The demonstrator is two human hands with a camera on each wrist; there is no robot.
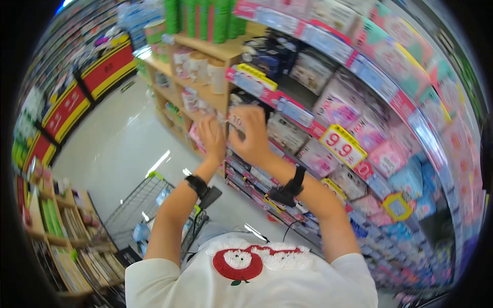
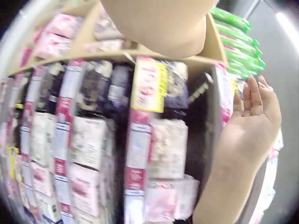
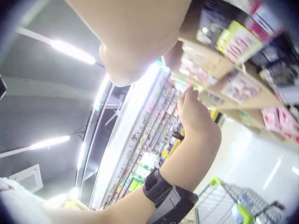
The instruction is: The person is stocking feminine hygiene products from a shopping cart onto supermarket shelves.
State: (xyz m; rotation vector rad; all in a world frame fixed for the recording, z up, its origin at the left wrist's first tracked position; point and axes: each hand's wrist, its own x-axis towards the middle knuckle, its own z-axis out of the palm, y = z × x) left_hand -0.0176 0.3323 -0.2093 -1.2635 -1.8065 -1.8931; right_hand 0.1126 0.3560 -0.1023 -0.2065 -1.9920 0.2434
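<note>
Both hands are up at the shelf edge (image 1: 287, 105): the left hand (image 1: 213, 134) has its fingers stretched upward, loosely open, tips at a small price tag (image 1: 236, 121) that sits between the two hands. The right hand (image 1: 252, 134) is just beside it, fingers near straight, touching the tag's other side, with no grip I can make out. Pink packets (image 1: 334, 110) crowd the shelves around, and a wire trolley (image 1: 138, 203) stands behind

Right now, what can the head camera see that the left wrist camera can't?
Only the head view shows the shopping cart, the yellow 9.9 price tag and the person's white shirt. Only the left wrist view shows the palm of the right hand, fingers straight. Both show the shelves stacked with pink packs.
</note>
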